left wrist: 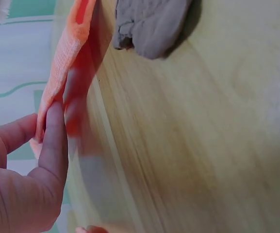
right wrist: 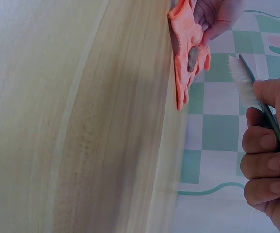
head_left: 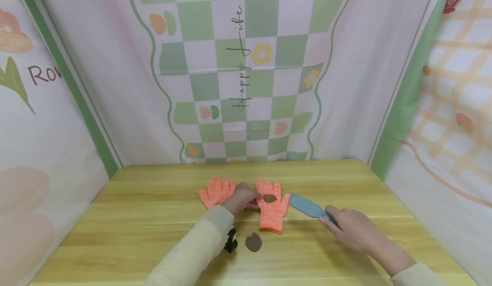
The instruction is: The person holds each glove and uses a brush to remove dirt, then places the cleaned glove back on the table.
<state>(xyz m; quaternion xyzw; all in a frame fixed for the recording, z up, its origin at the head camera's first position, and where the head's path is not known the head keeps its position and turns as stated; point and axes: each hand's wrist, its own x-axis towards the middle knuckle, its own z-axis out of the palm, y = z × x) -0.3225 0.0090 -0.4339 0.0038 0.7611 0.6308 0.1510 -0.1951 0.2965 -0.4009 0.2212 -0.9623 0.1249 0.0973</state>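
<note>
A pale wooden bench (head_left: 153, 217) carries two orange gloves (head_left: 217, 191) (head_left: 272, 209) lying flat side by side near its middle, a brown lump (head_left: 253, 242) and a small black clip (head_left: 230, 240) nearer the front edge.

Staged tabletop booth, probably a recording set, not a lived-in room. Light wooden counter (head_left: 153, 217) closed in on three sides by hung printed cloths: green-and-white checkered backdrop (head_left: 246, 63) with flowers and script lettering, a floral side panel (head_left: 34, 106), an orange plaid panel (head_left: 457, 98). No furniture or walls visible beyond.
</note>
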